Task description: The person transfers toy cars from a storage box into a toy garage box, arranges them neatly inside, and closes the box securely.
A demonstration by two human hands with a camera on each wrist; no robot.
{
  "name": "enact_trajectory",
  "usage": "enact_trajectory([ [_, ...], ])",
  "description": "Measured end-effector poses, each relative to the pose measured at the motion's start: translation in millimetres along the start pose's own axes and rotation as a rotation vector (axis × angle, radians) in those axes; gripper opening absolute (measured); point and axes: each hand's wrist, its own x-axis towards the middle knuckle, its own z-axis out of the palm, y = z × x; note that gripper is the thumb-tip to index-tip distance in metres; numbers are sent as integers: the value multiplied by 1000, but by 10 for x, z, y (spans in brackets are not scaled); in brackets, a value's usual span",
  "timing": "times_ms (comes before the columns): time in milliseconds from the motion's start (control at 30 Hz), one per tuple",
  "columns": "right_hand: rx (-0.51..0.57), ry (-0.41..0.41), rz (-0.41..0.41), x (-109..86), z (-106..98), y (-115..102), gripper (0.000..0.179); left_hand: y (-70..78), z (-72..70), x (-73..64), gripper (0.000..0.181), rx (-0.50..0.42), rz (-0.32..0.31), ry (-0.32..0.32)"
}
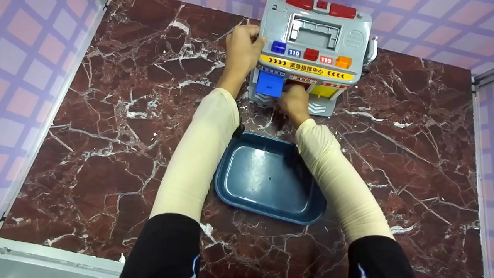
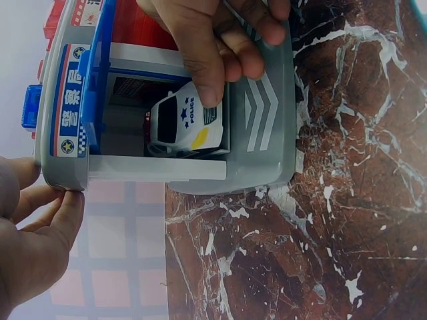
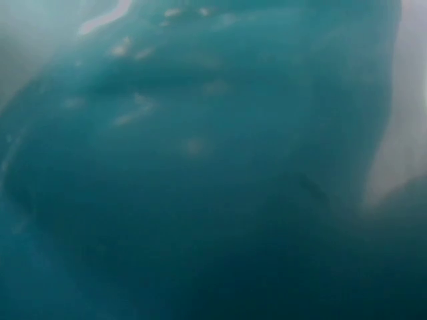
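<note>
A grey toy rescue station with a carry handle on its roof stands at the far side. My left hand holds its left roof edge, fingertips against the side wall in the left wrist view. My right hand is at the front bays. In the left wrist view, the thumb of that hand presses on the hood of a white toy police car, which sits in the left bay, nose outward. Its other fingers bend loosely over the front ramp. The bay's blue door is raised.
A dark teal plastic basin sits on the red marbled surface between my forearms. It fills the blurred right wrist view. A yellow door covers the station's right bay. Checked panels border the surface.
</note>
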Motion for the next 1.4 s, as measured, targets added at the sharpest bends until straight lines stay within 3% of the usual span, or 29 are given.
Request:
enact_trajectory([
  [167,-44,21,-13,1,14,-5,24,-1,-5,-4,19,4,-1,-2],
  [367,15,11,14,23,32,-7,25,-13,1,-22,42,12,44,32],
  [467,-12,17,3,31,27,-4,25,-11,5,-23,45,13,42,35],
  [733,-121,62,-60,41,32,9,27,-7,5,-18,35,8,28,27],
  [933,-132,67,-66,50,44,16,32,-11,3,-19,20,-7,21,24],
  [1133,-144,58,-60,50,39,8,37,-10,-2,-18,28,0,19,21],
  [1400,-133,79,-63,44,44,-1,36,-8,-5,-15,15,-3,4,6],
])
